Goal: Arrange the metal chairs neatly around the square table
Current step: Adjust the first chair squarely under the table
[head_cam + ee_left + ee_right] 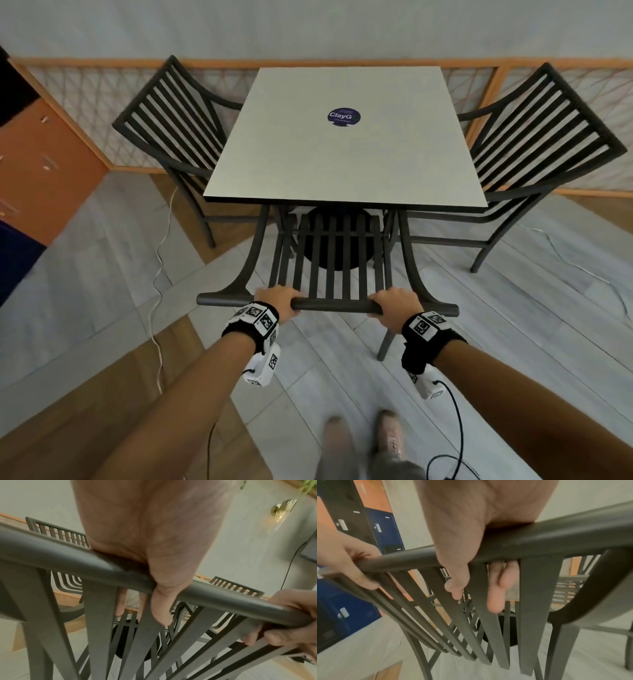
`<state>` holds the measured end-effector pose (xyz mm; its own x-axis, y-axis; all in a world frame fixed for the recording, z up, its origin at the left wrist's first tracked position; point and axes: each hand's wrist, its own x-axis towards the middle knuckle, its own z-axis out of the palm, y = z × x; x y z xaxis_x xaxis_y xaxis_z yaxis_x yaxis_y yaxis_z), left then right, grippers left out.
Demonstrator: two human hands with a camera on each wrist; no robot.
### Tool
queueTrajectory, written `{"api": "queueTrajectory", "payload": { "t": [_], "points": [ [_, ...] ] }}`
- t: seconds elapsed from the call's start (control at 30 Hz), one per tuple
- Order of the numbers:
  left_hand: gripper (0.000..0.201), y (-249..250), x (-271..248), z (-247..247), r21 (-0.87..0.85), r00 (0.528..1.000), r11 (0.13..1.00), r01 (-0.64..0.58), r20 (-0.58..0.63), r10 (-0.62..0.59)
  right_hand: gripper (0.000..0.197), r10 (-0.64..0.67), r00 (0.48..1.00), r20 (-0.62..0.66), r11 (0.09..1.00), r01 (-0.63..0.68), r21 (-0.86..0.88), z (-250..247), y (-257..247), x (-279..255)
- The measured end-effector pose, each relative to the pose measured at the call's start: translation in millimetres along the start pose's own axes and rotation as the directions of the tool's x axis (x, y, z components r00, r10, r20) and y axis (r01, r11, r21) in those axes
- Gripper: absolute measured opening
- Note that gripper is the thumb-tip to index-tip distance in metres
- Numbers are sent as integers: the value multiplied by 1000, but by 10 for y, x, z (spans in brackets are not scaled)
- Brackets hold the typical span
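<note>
Taking the square table [346, 137] as the landmark and reading from left to right: at the far left, well away from it, stand orange and dark blue lockers [44, 164]. A white cable [159, 274] trails over the floor between them and the table. The left chair [171, 130], dark slatted metal, stands at the table's left edge with its seat tucked under the top.

The near chair [329, 260] stands at the table's front edge, its seat partly under the top and its backrest leaning toward the person. The left hand [278, 301] grips the top rail [334, 304] left of the rail's middle; in the left wrist view its fingers [120, 605] are curled over the bar, lying close together, with tips reaching down between the slats and the thumb pressed on the near side. A round dark blue sticker [343, 116] sits on the middle of the tabletop, and the table's black round base [337, 236] shows through the slats. The right hand [394, 306] grips the same rail right of its middle; its fingers [496, 595] wrap over the bar, close together, with the thumb on the near side.

The right chair [544, 144] stands at the table's right edge, likewise tucked in. The person's shoes [363, 438] are on the pale floor in front of the near chair.
</note>
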<state>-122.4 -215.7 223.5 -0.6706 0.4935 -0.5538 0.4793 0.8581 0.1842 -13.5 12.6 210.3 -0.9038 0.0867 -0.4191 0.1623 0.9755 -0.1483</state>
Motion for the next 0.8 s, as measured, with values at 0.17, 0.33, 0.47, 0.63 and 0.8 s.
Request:
{"api": "queueTrajectory", "payload": {
  "t": [0.17,0.33,0.47,0.63,0.8],
  "points": [
    [21,-62,9,63,-40,998,997,64,7,-63,17,-20,1000,-6,1000,20,1,85,1,40],
    [20,-157,-37,137,-89,995,992,94,33,-91,12,-71,997,-21,997,72,24,139,-78,-34],
    [12,-163,-64,179,-113,995,989,99,26,-97,14,-73,996,-50,997,74,21,166,-106,-62],
    [13,-184,-55,81,-125,992,985,122,43,-117,16,-68,996,-56,998,68,8,185,-168,-2],
    [17,-190,-34,0,-128,981,974,184,-33,-190,18,-84,994,-70,996,87,34,144,-251,104]
  ]
}}
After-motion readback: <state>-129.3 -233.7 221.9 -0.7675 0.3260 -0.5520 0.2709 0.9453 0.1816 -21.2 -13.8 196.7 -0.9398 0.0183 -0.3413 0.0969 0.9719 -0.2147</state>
